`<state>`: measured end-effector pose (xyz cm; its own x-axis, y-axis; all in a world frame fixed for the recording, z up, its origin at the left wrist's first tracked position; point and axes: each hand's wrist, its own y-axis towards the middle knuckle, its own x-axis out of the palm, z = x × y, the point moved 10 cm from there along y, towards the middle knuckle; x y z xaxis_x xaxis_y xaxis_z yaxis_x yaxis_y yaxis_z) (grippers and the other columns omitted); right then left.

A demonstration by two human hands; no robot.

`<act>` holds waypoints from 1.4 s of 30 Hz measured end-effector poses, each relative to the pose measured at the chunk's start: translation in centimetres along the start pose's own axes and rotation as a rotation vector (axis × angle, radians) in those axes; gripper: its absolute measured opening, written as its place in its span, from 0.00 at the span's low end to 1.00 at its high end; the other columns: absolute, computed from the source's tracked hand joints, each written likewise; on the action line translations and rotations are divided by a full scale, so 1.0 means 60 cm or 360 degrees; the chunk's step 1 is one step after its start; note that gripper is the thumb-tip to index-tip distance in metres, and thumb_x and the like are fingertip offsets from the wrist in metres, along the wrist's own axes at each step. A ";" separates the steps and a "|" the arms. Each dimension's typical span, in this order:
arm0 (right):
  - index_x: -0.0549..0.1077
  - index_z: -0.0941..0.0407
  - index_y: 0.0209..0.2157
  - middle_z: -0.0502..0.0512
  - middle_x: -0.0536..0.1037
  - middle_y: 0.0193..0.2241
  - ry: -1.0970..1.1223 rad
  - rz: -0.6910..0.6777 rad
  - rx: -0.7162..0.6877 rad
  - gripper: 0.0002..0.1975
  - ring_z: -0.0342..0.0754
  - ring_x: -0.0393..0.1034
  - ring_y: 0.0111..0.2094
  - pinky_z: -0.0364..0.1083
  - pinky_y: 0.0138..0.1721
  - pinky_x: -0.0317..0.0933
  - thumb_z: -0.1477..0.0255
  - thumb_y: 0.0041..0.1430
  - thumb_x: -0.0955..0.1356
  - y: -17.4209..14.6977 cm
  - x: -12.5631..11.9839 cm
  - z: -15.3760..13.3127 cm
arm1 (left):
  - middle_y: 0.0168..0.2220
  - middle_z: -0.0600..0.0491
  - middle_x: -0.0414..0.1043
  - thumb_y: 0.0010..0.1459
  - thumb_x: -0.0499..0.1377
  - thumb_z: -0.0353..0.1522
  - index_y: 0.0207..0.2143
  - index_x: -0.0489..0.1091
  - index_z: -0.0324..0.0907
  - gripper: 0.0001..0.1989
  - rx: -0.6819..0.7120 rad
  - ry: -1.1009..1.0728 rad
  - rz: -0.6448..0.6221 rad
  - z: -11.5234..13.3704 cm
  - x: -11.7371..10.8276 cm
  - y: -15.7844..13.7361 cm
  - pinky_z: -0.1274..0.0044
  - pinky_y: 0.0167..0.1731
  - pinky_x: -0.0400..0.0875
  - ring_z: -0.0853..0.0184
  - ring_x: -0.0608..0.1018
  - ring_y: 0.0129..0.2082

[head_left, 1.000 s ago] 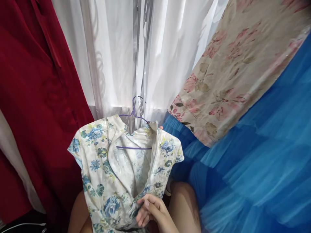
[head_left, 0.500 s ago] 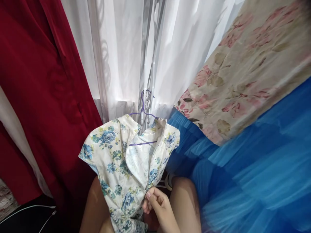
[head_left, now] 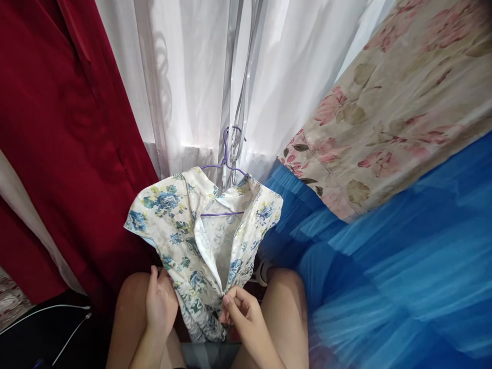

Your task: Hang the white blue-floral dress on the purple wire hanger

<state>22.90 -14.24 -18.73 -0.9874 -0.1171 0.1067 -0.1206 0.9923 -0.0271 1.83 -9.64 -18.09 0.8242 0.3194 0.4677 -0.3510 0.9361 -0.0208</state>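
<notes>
A white floral dress with blue and green flowers hangs on a purple hanger, its zipped opening spread into a V. At the bottom of that V, my right hand pinches the zipper between thumb and fingers; the pull itself is hidden by the fingertips. My left hand is beside the dress's left edge, thumb raised and fingers apart from it, holding nothing that I can see. Its fingertips are partly turned from view.
Silvery straps run down to the hanger before a white curtain. Red cloth hangs at left, with white cables below it. At right hang beige floral fabric and blue tulle. My knees flank the dress.
My left hand has come into view at the dress's left side. The dress and hanger sit slightly higher in view, and my right hand keeps its pinch at the bottom of the opening.
</notes>
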 end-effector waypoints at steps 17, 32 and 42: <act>0.65 0.56 0.26 0.50 0.73 0.19 0.0026 -0.0065 0.0011 0.21 0.40 0.59 0.17 0.41 0.22 0.54 0.54 0.63 0.66 -0.014 0.019 0.012 | 0.40 0.50 0.71 0.58 0.62 0.36 0.47 0.65 0.48 0.15 0.0367 0.0771 -0.0391 0.028 0.111 -0.102 0.71 0.43 0.70 0.61 0.75 0.41; 0.69 0.57 0.31 0.49 0.73 0.18 0.0094 -0.0043 0.0054 0.19 0.40 0.60 0.19 0.40 0.22 0.51 0.55 0.60 0.69 -0.015 0.021 0.004 | 0.29 0.54 0.68 0.64 0.57 0.37 0.32 0.67 0.42 0.09 0.0197 0.0715 -0.0655 0.010 0.124 -0.106 0.78 0.35 0.68 0.66 0.73 0.33; 0.69 0.57 0.29 0.49 0.72 0.17 0.0083 -0.0009 0.0038 0.17 0.40 0.59 0.19 0.40 0.22 0.52 0.57 0.61 0.69 -0.018 0.020 -0.010 | 0.28 0.54 0.70 0.63 0.58 0.37 0.33 0.67 0.40 0.09 0.0208 0.0653 -0.0564 0.020 0.119 -0.100 0.78 0.34 0.70 0.67 0.75 0.31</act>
<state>21.93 -15.43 -17.97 -0.9801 -0.1196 0.1585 -0.1290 0.9904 -0.0500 9.30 -13.14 -13.60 0.9981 0.0437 0.0433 -0.0515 0.9790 0.1973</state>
